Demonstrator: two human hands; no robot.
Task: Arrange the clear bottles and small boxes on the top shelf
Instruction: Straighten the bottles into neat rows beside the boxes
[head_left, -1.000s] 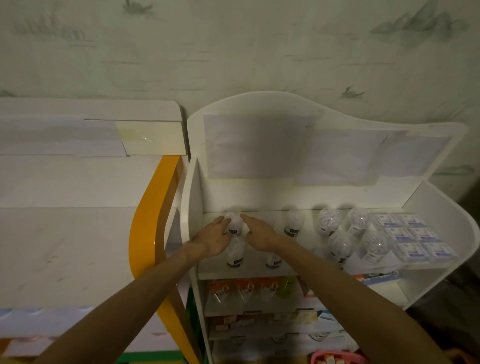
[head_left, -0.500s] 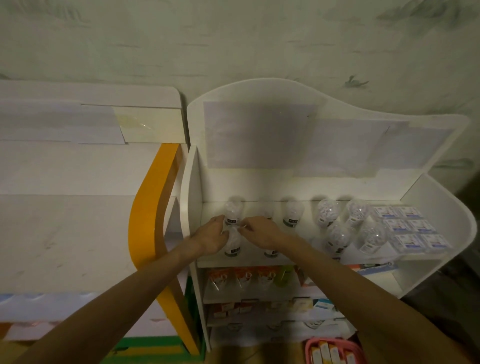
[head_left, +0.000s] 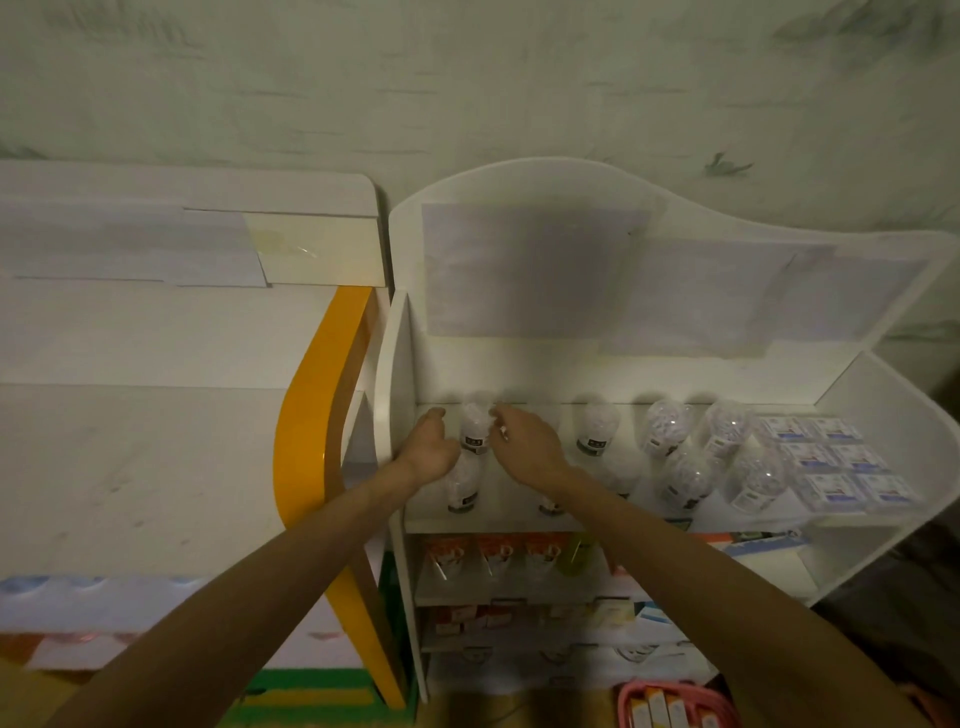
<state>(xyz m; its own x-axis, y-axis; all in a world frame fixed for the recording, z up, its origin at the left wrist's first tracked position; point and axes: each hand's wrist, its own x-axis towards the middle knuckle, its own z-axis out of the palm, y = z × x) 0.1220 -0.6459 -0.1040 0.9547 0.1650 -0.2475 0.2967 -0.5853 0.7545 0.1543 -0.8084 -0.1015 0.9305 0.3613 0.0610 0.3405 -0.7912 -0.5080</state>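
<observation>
Several clear bottles stand in two rows on the white top shelf (head_left: 514, 521). Both hands flank the back-left bottle (head_left: 474, 427). My left hand (head_left: 430, 449) curves loosely at its lower left side, thumb apart from it. The fingertips of my right hand (head_left: 524, 441) pinch its upper right side. A front bottle (head_left: 462, 484) stands just below my left hand. Another bottle (head_left: 550, 505) is mostly hidden under my right wrist. Further bottles (head_left: 597, 428) (head_left: 688, 475) stand to the right. Small clear boxes (head_left: 831, 462) lie in rows at the shelf's right end.
Lower shelves hold orange packets (head_left: 493, 556) and small cartons. A pink basket (head_left: 675, 701) sits on the floor at the bottom right. A white unit with an orange side panel (head_left: 317, 415) stands directly left. The shelf's side wall (head_left: 395, 374) is close to my left hand.
Both hands have shifted from over the front-left bottle back to the rear-left bottle. The other bottles and the boxes have not moved.
</observation>
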